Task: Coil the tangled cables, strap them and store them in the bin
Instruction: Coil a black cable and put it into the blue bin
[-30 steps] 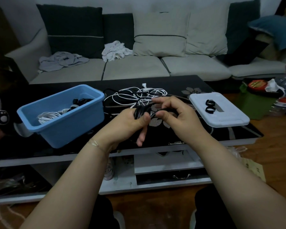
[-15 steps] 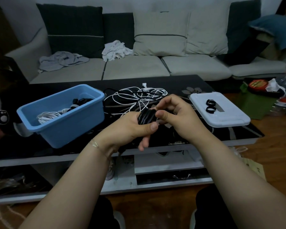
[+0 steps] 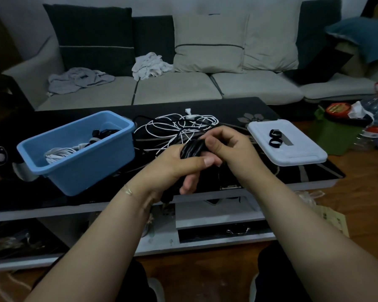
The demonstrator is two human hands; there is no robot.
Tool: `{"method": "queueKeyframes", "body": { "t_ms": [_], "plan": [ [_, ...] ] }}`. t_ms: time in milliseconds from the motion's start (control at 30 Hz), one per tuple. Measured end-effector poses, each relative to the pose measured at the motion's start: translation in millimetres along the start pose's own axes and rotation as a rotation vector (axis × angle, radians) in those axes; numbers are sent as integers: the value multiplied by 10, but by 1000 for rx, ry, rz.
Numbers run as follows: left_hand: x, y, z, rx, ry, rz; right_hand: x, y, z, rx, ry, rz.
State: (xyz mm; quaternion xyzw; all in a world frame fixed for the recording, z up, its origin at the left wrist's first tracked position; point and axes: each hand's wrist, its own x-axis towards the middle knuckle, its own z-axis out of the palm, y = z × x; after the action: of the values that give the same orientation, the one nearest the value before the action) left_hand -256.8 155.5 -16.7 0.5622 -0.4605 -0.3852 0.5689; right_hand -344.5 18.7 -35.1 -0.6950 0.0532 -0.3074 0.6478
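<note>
Bin (image 3: 79, 158) first, at the left of the dark coffee table (image 3: 292, 171): a blue plastic tub, open at the top, with a coiled white cable (image 3: 59, 154) and a darker bundle (image 3: 103, 133) already lying inside, so part of the job looks done. Just right of it, on the table top, sits the tangle (image 3: 179, 127), white and black cords looped through one another and not yet sorted. In front of that heap, held above the table's near edge, is the black cable (image 3: 192, 150) now being worked on, gathered into a tight bunch of loops. The left hand (image 3: 175, 166) grips this bunch, thumb laid across its front and fingers curled round underneath. The right hand (image 3: 229, 149) meets it from the other side, fingers bent and closed on the top of the loops, thumb pressed against them; whether it also pinches a loose end I cannot tell. Farther right, a white lid (image 3: 292, 153) rests on the table with two small black straps (image 3: 275, 138) on it, well apart from both hands. My reading is that coiling of this cord is at or near its end and strapping comes next. That would call for one hand to hold the loops firmly while the other reaches right to the lid for a strap, without letting the bunch spring open.
</note>
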Motion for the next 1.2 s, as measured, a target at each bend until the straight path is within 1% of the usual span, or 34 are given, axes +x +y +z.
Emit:
{"method": "queueKeyframes", "body": {
  "t_ms": [67,167,233,267,300,333,367,400,467,533,600,633,733,800,867,1000,1067,1133,1200],
  "plan": [
    [9,-13,-10,-129,-3,8,9,54,43,54,18,55],
    [22,13,-18,-308,42,40,21,87,64,173,17,143],
    [35,47,-28,-442,96,46,21,108,98,167,40,148],
    [42,60,-33,-514,123,45,16,134,125,126,75,137],
    [48,73,-41,-581,143,47,-1,157,164,59,120,114],
    [53,81,-52,-637,156,54,-24,201,197,-61,169,75],
    [55,91,-61,-680,164,64,-50,249,220,-230,202,21],
    [56,92,-77,-716,170,75,-79,289,245,-423,195,-32],
    [64,90,-111,-777,191,86,-131,325,294,-759,107,-60],
    [66,85,-139,-819,230,93,-147,346,340,-922,14,-42],
    [70,84,-165,-848,275,106,-173,326,372,-1006,-37,-38],
    [59,88,-203,-861,303,127,-189,310,405,-1005,-53,-43],
    [46,112,-331,-886,392,202,-272,269,474,-830,-53,-13],
    [27,127,-413,-892,463,228,-310,245,508,-806,-46,-41],
    [16,130,-447,-894,503,225,-308,249,501,-896,-49,-60],
    [29,107,-411,-892,528,177,-255,266,436,-1077,-76,19],
    [34,94,-380,-862,526,168,-257,246,434,-1165,-106,26],
    [38,80,-348,-761,531,168,-270,235,451,-1265,-146,-15],
    [37,69,-312,-575,535,176,-272,208,453,-1341,-193,-67]
  ]
}}
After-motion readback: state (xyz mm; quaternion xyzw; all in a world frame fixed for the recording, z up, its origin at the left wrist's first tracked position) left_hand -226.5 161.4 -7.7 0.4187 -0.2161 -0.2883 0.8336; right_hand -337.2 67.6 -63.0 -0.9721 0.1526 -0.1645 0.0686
